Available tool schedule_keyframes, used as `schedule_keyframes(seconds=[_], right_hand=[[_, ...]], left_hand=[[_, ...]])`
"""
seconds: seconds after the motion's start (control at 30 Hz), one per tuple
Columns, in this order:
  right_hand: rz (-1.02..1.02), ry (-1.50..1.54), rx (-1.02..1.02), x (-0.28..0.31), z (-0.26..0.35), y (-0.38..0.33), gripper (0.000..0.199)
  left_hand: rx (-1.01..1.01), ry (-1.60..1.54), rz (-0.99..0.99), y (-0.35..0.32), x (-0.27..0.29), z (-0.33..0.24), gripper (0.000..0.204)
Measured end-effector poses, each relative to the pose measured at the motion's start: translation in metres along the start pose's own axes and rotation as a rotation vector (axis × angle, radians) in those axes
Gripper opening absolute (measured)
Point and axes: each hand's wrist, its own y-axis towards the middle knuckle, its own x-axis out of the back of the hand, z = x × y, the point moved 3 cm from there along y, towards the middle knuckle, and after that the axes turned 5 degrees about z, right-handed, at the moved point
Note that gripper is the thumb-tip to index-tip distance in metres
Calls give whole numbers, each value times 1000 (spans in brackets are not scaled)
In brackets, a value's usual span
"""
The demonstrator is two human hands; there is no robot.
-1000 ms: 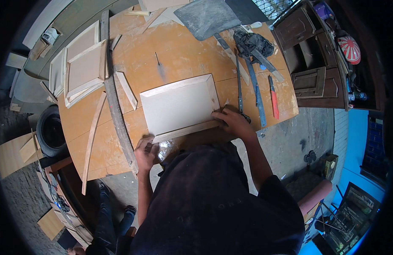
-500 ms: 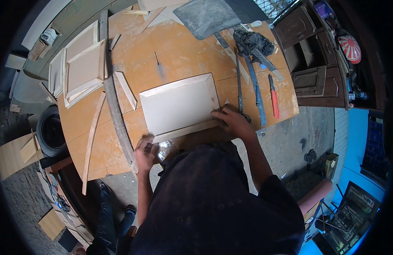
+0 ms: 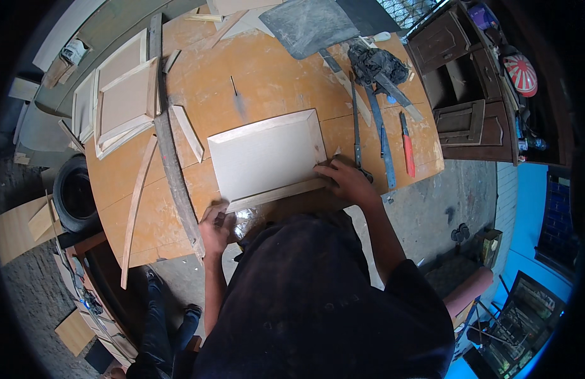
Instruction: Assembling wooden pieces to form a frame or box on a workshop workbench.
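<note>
The pale rectangular panel (image 3: 267,161) lies flat on the orange-brown worktable (image 3: 273,82) right before the person, wooden strips edging its far, right and near sides. The near strip (image 3: 280,194) runs between the two hands. The left hand (image 3: 215,226) is at its left end, fingers curled about the panel's near-left corner; the thumb and underside are too dim to tell whether they pinch it. The right hand (image 3: 349,182) touches the near-right corner, fingers bent over the wood, but what its hidden side presses cannot be told. Something shiny and crumpled (image 3: 247,222) beside the left hand is hard to make out, and the dark shirt (image 3: 317,297) covers part of the table's near edge. Left of the panel lie a short pale strip (image 3: 188,134) and a long dark bar (image 3: 175,151); to the right, a red-handled blade (image 3: 408,151) and a black crumpled bundle (image 3: 376,66). Another person's legs (image 3: 154,316), lower left, are only partly visible.
</note>
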Motion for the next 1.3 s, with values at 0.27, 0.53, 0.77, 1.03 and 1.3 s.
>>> schedule_keyframes(seconds=[0.27,0.53,0.77,1.03,1.3], right_hand=[[58,19,-16,2,1,0,50],[79,51,-10,7,2,-2,69],[91,61,-7,3,-4,1,68],[38,17,6,8,3,-2,51],[42,19,-11,5,-1,0,51]], left_hand=[[-17,3,-5,0,1,-1,28],[-39,45,-2,-1,1,-1,25],[-23,17,-12,-1,0,6,25],[-31,49,-12,-1,3,-7,24],[-32,-6,-26,-1,-1,4,27]])
